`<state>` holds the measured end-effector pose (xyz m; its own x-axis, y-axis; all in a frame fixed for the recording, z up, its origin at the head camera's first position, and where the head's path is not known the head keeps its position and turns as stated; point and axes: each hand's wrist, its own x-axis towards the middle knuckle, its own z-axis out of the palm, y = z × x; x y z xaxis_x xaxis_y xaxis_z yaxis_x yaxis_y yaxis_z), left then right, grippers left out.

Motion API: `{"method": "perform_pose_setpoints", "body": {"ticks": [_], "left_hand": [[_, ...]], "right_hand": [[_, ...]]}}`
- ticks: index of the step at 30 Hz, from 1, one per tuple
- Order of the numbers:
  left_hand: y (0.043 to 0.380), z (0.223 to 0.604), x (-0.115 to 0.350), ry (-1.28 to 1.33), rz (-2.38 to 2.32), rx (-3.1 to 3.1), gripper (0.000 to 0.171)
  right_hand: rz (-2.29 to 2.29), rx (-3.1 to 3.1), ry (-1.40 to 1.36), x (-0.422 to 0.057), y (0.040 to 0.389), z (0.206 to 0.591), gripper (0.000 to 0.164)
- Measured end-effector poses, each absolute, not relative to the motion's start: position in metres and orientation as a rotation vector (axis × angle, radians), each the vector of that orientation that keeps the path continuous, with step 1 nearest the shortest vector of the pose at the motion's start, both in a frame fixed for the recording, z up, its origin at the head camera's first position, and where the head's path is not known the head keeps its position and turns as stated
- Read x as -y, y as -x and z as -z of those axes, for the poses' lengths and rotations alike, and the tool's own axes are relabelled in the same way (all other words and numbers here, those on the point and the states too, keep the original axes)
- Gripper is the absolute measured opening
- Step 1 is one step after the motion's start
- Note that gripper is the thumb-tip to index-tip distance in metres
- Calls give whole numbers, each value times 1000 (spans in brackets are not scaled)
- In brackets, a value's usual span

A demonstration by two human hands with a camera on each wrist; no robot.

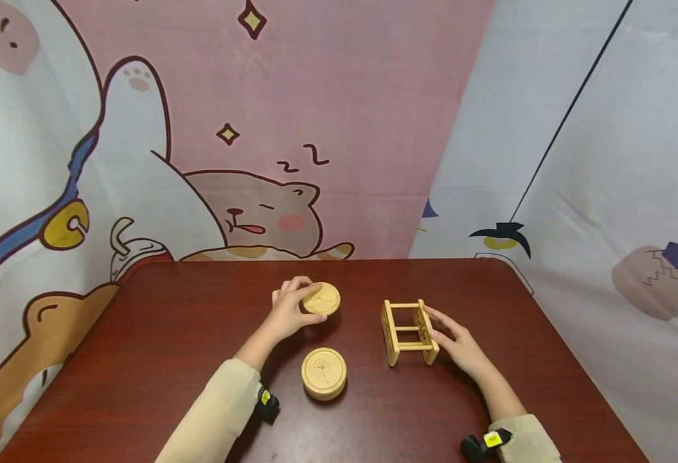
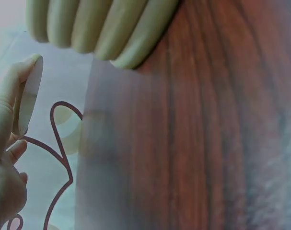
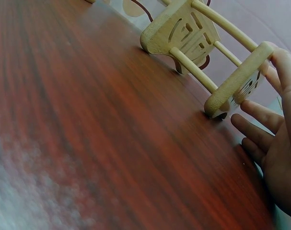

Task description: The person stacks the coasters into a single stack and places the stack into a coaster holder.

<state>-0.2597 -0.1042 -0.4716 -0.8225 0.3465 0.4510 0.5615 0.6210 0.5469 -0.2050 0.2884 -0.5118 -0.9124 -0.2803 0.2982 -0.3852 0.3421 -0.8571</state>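
Note:
My left hand [image 1: 288,313] pinches a round wooden coaster [image 1: 326,299] between thumb and fingers, its engraved face toward the head camera. In the left wrist view this coaster [image 2: 30,96] shows nearly edge-on. Nearer my body stands a stack of matching coasters [image 1: 324,374], a leaf-like engraving on its top one; several thick rounded edges of the stack [image 2: 95,26] fill the top of the left wrist view. On the right, a wooden coaster rack [image 1: 410,328] with cut-out side panels and round rods stands upright. My right hand [image 1: 457,346] touches its right panel from outside, fingers fairly straight.
A dark red-brown wood-grain table [image 1: 159,386] carries everything. Behind it and along the sides hangs a cartoon-printed cloth [image 1: 373,128]. The stack lies between my left forearm and the rack.

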Motion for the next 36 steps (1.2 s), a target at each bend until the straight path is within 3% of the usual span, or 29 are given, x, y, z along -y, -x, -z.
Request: {"method": "perform_pose_setpoints", "body": {"ticks": [36], "left_hand": [[192,445,109,767,1172,2447,69]], "right_hand": [[-1594,2485,-655,-290,206,514,48]]}}
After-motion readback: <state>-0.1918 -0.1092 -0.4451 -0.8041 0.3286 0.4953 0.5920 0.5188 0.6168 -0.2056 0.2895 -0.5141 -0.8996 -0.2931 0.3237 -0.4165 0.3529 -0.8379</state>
